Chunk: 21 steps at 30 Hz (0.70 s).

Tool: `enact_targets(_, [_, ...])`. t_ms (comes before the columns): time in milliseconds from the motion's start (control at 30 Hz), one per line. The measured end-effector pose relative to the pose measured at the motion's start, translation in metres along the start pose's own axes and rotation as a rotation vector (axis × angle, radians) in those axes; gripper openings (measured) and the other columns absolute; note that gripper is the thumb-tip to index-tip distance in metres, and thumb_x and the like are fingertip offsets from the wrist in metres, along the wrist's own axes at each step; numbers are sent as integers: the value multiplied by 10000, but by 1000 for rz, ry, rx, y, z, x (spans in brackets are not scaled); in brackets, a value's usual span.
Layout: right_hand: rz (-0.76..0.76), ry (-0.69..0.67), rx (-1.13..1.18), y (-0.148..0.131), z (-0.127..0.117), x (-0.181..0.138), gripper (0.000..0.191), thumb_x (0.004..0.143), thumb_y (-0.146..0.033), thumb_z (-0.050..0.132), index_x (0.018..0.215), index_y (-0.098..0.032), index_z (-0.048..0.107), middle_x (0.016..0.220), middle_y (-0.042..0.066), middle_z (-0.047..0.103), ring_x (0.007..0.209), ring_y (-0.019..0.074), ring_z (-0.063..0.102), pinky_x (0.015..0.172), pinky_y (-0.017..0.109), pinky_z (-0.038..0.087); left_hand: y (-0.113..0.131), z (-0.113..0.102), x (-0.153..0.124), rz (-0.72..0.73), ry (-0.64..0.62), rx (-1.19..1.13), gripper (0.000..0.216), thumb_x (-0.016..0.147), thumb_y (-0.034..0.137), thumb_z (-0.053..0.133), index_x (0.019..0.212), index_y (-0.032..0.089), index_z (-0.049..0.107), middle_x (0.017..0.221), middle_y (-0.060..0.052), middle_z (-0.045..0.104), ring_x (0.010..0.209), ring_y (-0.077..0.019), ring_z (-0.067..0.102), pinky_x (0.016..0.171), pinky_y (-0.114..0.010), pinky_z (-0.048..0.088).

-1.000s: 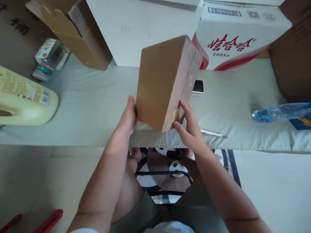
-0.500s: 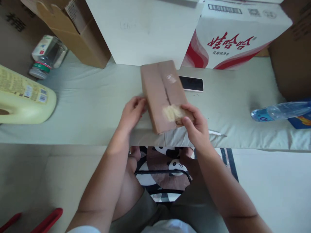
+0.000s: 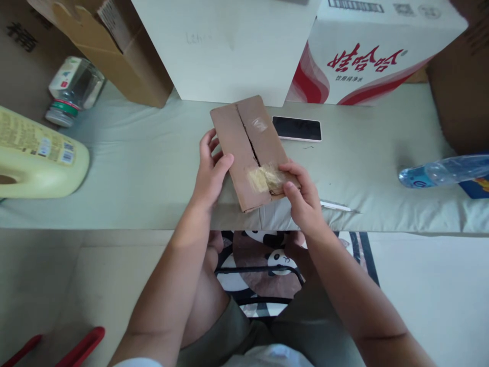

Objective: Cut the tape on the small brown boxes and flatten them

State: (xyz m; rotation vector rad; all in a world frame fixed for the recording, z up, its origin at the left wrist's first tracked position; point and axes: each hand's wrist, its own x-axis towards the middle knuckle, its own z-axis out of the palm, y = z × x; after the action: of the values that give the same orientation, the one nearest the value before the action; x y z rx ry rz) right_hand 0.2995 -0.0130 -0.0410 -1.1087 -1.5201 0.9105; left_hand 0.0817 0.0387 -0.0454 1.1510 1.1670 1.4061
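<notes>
A small brown cardboard box point(image 3: 244, 148) lies flat on the pale cushioned surface point(image 3: 153, 163), its flap seam facing up with a patch of clear tape point(image 3: 263, 177) near the front end. My left hand point(image 3: 210, 171) grips the box's left edge, thumb on top. My right hand point(image 3: 301, 196) holds the front right corner, fingers pinched at the tape patch.
A black phone point(image 3: 297, 128) lies just right of the box. A thin blade-like tool point(image 3: 336, 206) rests near the front edge. Large cartons point(image 3: 359, 51) stand behind. A yellow jug point(image 3: 38, 158) and a jar point(image 3: 72, 92) lie left, a water bottle point(image 3: 443, 173) right.
The box stood tilted up on its edge a second ago; it has been laid flat with the seam up. My left hand has shifted onto its left edge, my right onto the tape.
</notes>
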Motion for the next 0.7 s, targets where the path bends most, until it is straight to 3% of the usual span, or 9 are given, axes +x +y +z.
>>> enact_targets(67, [43,38,38,4,-5,0,445,1029,-525,422,1363,-277,580,1467,100,643,1371,259,615,1145,487,511,1,1,0,76,31,35,807,744,735,780,1411,382,494,1583,-89,495,1433,-368,551,1103,-483,544])
enact_targets(133, [108,117,-8,9,-16,0,407,999,-445,434,1332,-269,589,1340,93,702,1217,242,684,1028,452,567,4,1,-1,166,57,90,716,788,722,748,1381,381,536,1625,-65,461,1512,-360,468,1165,-486,503])
enact_targets(267, [194,203,-444,15,-54,-3,294,799,-223,540,1052,-224,690,1070,80,739,1030,252,692,933,442,567,12,2,-5,266,36,223,501,871,708,670,1181,314,686,1647,-64,455,1614,-366,304,1236,-498,436])
enact_targets(400, [225,51,-828,24,-89,-19,404,768,-203,557,1139,-189,716,1156,144,716,1077,320,673,993,538,549,12,7,-3,285,38,233,495,868,724,664,1076,279,720,1642,-81,468,1630,-371,264,1275,-517,379])
enact_targets(533, [256,-121,-1073,30,-107,-37,492,812,-241,581,1283,-168,707,1232,194,697,1131,378,651,1003,587,533,3,9,0,340,64,229,493,879,731,643,1078,288,723,1628,-59,487,1622,-356,291,1320,-532,292])
enact_targets(633, [274,-199,-1111,31,-113,-41,420,858,-267,564,1232,-206,745,1190,172,726,1091,359,664,933,532,553,0,11,1,355,79,235,494,887,743,613,1074,299,721,1629,-43,486,1614,-343,307,1334,-518,261])
enact_targets(700, [302,-183,-1099,30,-116,-39,328,881,-295,559,1115,-234,780,1099,136,756,984,317,682,842,463,558,-1,13,1,359,91,233,509,884,755,599,1065,295,720,1629,-45,483,1609,-340,314,1337,-503,256])
